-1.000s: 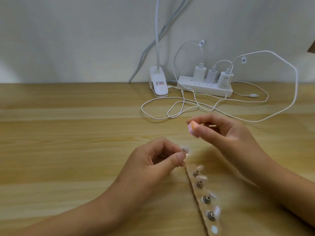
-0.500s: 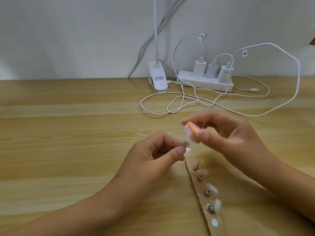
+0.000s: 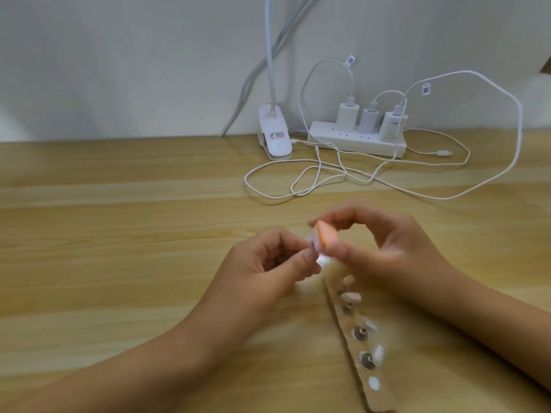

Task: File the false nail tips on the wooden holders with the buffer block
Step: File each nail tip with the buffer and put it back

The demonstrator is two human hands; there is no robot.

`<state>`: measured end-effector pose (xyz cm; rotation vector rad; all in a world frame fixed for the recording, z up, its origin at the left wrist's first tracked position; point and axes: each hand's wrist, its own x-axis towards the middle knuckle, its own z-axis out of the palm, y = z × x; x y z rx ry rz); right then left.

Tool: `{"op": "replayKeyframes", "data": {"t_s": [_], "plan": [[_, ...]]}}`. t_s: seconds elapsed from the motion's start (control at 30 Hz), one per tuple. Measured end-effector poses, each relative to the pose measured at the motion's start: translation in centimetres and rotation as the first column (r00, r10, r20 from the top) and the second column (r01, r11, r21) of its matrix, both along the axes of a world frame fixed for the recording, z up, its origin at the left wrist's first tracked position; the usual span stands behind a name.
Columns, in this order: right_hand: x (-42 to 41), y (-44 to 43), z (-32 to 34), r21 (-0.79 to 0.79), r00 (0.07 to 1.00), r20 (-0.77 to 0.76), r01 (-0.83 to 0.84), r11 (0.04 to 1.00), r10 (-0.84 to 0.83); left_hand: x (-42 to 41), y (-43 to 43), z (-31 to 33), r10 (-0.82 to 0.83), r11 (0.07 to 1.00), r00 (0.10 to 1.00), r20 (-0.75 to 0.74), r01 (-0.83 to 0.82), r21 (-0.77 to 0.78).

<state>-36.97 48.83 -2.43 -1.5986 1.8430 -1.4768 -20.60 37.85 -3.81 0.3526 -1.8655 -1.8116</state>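
Head view: your left hand (image 3: 268,263) pinches a nail tip (image 3: 312,243) between thumb and forefinger; the buffer block (image 3: 326,237), pinched in your right hand (image 3: 393,248), meets it from the right, long axis near upright.

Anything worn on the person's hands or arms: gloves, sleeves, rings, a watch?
No. Left hand and right hand are bare, no gloves or rings visible; both forearms are bare to the frame's edge, with no sleeve, watch or bracelet.
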Motion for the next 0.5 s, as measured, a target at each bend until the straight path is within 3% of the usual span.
{"op": "replayKeyframes", "data": {"t_s": [0.1, 0.2, 0.33, 0.5], "plan": [[-0.4, -0.1, -0.1, -0.017, 0.988, 0.138, 0.076, 0.997, -0.073, 0.0, 0.0, 0.0, 0.005, 1.0, 1.0, -0.003, -0.005, 0.013], [0.0, 0.0, -0.3, -0.005, 1.0, -0.011, 0.015, 1.0, -0.015, -0.1, -0.1, 0.0, 0.014, 1.0, 1.0, -0.014, -0.014, 0.013], [-1.7, -0.6, 0.0, 0.061, 0.977, 0.117, 0.171, 0.983, -0.177, -0.1, 0.0, 0.1, 0.027, 0.999, 0.999, -0.036, -0.026, 0.041], [-1.2, -0.2, 0.1, 0.013, 0.976, 0.211, 0.052, 0.999, -0.053, 0.1, -0.1, 0.1, 0.003, 0.999, 0.999, -0.036, -0.002, 0.035]]}}
